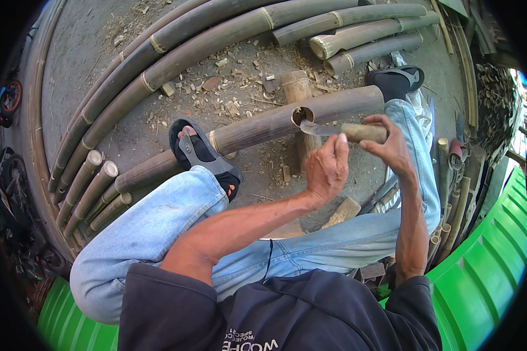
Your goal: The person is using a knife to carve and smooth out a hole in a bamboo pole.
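A thick brown bamboo pole (252, 130) lies across in front of me, with a round hole (301, 115) cut in its upper side. At that hole is the tip of a knife (320, 129) with a short curved blade and a thick wooden handle. My right hand (392, 145) is closed round the handle, thumb below and fingers over its end. My left hand (329, 169) is closed at the base of the blade, close to the handle; its fingertips are partly hidden. A shorter bamboo piece (297, 88) runs crosswise beneath the pole.
My sandalled left foot (205, 155) rests on the pole; my right foot (392, 82) is by its far end. Long bamboo poles (205, 55) curve along the far left, shorter cut ones (369, 35) lie far right. Chips (231, 105) litter the ground. Green corrugated sheeting (486, 257) stands near right.
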### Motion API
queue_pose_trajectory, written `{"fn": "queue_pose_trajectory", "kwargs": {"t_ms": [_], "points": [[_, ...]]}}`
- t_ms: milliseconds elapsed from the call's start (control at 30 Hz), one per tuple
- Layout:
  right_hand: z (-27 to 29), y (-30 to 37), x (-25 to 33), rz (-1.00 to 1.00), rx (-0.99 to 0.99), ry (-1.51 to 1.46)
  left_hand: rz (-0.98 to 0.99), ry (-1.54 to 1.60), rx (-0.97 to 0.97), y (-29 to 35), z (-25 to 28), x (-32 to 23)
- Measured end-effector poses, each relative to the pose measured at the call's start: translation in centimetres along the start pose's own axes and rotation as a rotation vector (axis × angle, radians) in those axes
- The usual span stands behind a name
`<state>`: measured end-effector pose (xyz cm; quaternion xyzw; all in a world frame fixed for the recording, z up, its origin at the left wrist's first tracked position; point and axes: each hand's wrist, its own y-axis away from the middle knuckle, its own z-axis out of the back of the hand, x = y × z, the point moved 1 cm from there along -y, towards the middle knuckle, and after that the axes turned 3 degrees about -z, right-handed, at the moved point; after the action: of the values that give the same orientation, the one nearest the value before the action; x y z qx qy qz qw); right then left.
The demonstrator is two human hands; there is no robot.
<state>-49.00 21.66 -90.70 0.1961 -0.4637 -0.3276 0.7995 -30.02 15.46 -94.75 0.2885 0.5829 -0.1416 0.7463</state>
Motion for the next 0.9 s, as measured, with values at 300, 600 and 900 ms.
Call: {"fn": "queue_pose_trajectory", "kwargs": {"t_ms": [300,600,900], "points": [[-8.1,-15.0,2.9,0.162,-0.192,-1.111,-0.017,0.199,-0.405,-16.1,8.2,0.8],[-14.9,-22.8,12.3,0.64,0.44,0.198,0.273,0.237,-0.702,-16.1,11.0,5.0],[-13.0,-21.9,11.6,0.467,-0.159,0.191,-0.052,0.252,-0.282,-21.8,10.2,7.5]]}}
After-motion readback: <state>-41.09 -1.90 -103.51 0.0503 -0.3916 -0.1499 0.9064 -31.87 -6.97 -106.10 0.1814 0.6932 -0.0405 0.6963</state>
